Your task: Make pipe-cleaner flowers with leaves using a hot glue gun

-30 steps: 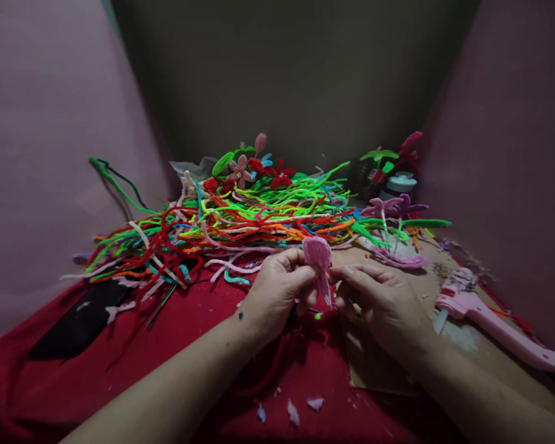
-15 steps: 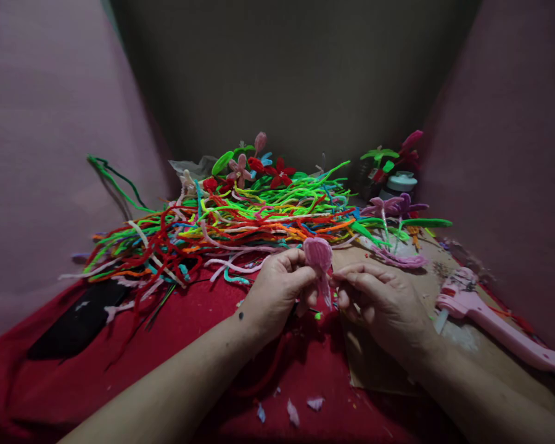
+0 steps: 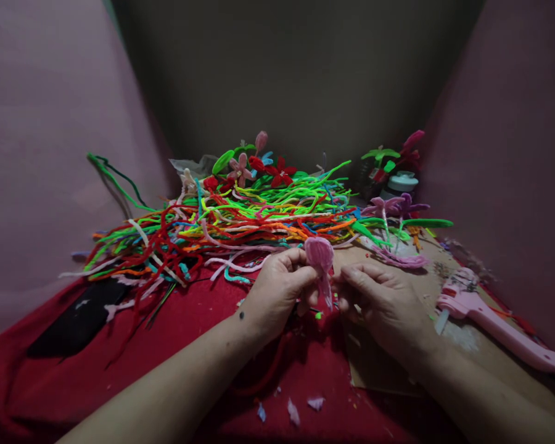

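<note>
Between the thumb and fingers of my left hand (image 3: 282,287) is a pink pipe-cleaner petal (image 3: 319,254), rounded at the top with its loose ends hanging down. Just right of those ends, my right hand (image 3: 379,302) is closed in a pinch, thumb against forefinger. Whatever its fingertips hold, if anything, is too small to make out. Beyond both hands lies a large heap of pipe cleaners (image 3: 259,216) in green, red, orange, white and pink.
A pink glue gun (image 3: 499,327) rests on a cardboard sheet (image 3: 379,370) at the right. Finished pipe-cleaner flowers (image 3: 281,172) stand behind the heap. A lidded jar (image 3: 401,182) is at the back right. A black flat object (image 3: 76,317) lies on the red cloth (image 3: 166,364), with fuzzy scraps (image 3: 293,412) near the front.
My right hand has drawn slightly to the right, and its fingers are more curled in. The left hand keeps the petal in almost the same spot.
</note>
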Tool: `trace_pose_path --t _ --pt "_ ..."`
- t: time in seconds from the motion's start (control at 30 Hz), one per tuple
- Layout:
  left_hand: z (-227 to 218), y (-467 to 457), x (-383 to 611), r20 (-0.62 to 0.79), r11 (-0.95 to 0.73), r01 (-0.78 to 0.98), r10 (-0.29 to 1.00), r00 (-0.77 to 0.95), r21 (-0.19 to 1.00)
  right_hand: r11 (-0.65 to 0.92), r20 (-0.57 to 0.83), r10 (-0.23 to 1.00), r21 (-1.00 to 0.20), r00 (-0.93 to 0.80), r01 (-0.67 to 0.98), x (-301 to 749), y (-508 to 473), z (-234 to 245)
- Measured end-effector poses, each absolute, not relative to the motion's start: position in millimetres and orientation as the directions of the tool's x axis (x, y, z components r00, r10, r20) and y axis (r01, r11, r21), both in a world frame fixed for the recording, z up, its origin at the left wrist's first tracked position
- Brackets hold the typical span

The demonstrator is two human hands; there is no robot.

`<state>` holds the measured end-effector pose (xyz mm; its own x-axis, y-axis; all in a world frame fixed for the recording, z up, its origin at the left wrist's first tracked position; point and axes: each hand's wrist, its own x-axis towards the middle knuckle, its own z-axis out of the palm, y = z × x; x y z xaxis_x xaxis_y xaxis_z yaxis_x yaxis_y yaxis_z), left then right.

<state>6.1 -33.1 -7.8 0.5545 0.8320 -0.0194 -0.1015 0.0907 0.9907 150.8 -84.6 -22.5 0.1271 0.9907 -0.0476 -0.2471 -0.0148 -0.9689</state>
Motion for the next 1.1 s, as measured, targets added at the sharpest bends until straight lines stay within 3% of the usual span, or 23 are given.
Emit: trace_pose_path --t 0.13,0.37,0.57,0.73,1.1 --pt "-8.3 -32.2 5.7 -0.009 0.09 -0.12 0.834 0.552 0.989 -0.03 -0.059 0.994 -0.96 0.093 -0.28 150.4 -83.7 -25.3" --pt "-9.4 -31.9 5.7 -0.011 0.091 -0.119 0.835 0.549 0.989 0.077 0.044 0.989 -0.968 0.142 -0.237 153.8 -84.9 -28.6" --pt "-8.7 -32.7 5.9 -0.016 0.101 -0.128 0.843 0.538 0.987 0.06 0.025 0.991 -0.963 0.133 -0.262 153.0 -84.5 -29.6" --pt "-7.4 -34.7 7.3 -0.01 0.096 -0.139 0.857 0.516 0.986 0.08 0.056 0.984 -0.987 0.169 -0.141 147.1 -87.4 -25.3" --pt "-2.6 -39.4 7.1 -0.046 0.069 -0.022 0.839 0.543 0.997 0.126 0.103 0.978 -0.985 0.18 -0.121 145.0 -87.2 -22.2"
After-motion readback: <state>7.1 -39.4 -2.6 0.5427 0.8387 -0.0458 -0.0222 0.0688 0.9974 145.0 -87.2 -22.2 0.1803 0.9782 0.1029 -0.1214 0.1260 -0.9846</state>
